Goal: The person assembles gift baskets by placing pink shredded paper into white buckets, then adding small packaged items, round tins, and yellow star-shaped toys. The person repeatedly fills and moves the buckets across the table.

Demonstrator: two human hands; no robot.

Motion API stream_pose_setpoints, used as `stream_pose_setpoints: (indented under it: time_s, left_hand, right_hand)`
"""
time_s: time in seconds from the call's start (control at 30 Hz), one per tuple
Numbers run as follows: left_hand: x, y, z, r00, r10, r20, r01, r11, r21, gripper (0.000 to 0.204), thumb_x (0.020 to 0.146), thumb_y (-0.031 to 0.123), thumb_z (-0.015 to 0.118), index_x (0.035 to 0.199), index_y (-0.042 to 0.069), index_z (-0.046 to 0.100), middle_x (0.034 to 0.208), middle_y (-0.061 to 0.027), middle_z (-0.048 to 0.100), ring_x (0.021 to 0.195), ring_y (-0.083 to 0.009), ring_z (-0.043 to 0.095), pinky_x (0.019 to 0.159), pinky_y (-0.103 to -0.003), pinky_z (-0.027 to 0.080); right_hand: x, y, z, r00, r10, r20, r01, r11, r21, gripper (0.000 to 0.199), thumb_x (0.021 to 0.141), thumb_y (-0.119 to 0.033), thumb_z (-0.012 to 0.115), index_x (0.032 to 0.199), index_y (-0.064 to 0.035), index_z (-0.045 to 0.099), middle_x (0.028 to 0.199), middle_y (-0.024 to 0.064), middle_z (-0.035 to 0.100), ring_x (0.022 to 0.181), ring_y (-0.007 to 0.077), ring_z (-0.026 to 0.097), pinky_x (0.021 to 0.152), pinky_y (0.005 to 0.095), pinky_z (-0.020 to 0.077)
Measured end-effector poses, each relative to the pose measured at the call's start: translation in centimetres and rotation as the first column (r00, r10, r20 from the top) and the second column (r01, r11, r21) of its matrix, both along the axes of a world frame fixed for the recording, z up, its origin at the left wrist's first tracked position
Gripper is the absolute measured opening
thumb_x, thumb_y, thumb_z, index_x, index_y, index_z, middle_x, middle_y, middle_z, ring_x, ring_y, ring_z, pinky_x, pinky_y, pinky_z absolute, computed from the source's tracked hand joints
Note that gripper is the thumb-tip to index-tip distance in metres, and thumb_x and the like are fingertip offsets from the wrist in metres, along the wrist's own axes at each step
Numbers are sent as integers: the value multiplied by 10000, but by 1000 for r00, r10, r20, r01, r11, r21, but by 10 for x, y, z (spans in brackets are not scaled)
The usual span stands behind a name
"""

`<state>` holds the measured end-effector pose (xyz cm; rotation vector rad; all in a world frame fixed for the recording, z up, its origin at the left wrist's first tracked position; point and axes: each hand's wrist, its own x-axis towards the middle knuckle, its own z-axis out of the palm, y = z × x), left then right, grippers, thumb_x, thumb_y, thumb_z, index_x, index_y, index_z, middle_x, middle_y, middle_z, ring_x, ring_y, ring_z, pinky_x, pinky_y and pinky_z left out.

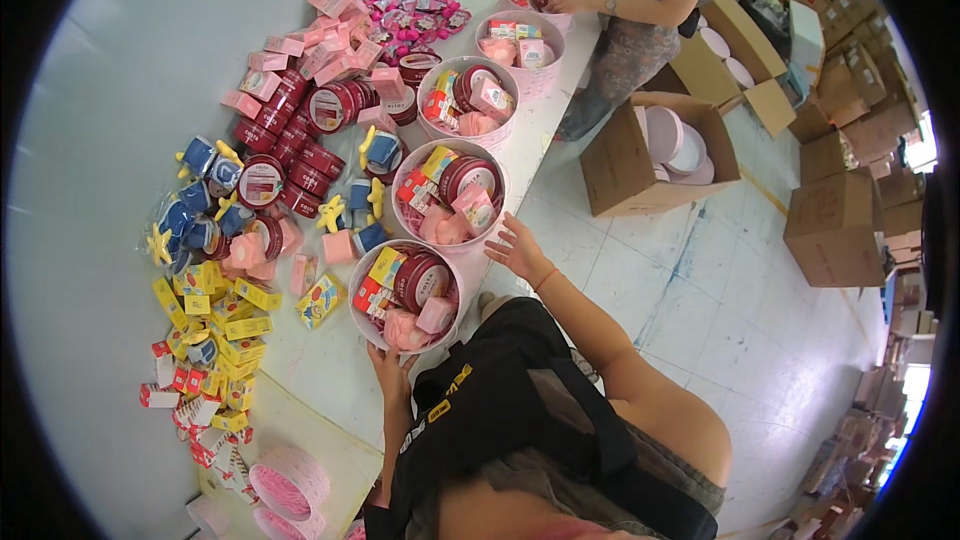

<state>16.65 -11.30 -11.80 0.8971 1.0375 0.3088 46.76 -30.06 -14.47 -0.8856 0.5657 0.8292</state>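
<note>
My left hand (392,368) rests against the near side of the closest round pink gift box (361,328), fingers apart and partly hidden under its curve. That box holds a dark red tub (422,280), yellow and red-and-white small cartons, a pink carton (436,315) and a pink puffy item (404,330) on pink shredded filler. Beside the right wall of the second round pink box (401,202), my right hand (518,248) is open with its fingers spread. The second box contains a similar mix, with a dark red tub (468,180) and a pink carton (474,208).
More filled round boxes (512,120) line the table edge toward a co-worker (650,0), whose hands are at the farthest one. Left of them lie piled red tubs (290,130), yellow cartons (240,330) and blue-and-yellow items (180,218). Cardboard boxes (620,170) stand on the floor.
</note>
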Motion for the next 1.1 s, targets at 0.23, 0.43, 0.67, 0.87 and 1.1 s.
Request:
stream_pose_setpoints:
  time_s: [0.23,0.43,0.67,0.87,1.1]
  left_hand:
    - [-2,-2,1,1000,3,6,-3,1000,-8,668,928,73,523,1511,205,225,1473,-105,362,1226,-304,517,832,-468,572]
    - [1,0,4,997,-27,-71,27,1000,-4,658,921,84,541,1497,197,243,1447,-105,399,1193,-295,551,800,-452,581]
    - [8,5,9,988,-89,-123,91,996,18,670,918,62,530,1498,202,224,1434,-110,418,1175,-291,566,788,-453,592]
    - [12,2,11,983,-56,-172,59,998,15,662,909,42,531,1479,195,229,1426,-118,411,1178,-303,560,780,-473,596]
    - [18,5,9,988,-55,-144,53,998,-20,678,902,37,534,1482,183,215,1451,-124,385,1194,-318,540,795,-469,591]
  right_hand:
    - [8,-22,-18,997,74,22,-74,997,-2,858,865,-551,648,1458,-34,306,1430,167,344,1198,340,507,962,437,470]
    - [33,-18,-32,1000,16,25,-16,999,-31,640,859,-518,664,1284,-71,490,1225,101,509,1111,269,535,974,411,461]
    - [41,-2,7,997,57,58,-51,993,-105,728,871,-402,683,1434,-86,349,1363,116,403,1165,295,464,949,480,489]
    - [32,-1,-1,972,142,188,-127,988,-91,728,888,-295,670,1465,-63,291,1368,143,426,1188,291,457,922,472,509]
    - [49,20,-11,744,351,569,73,803,-591,820,826,-333,749,1451,7,343,1448,204,428,1300,350,457,1000,452,451]
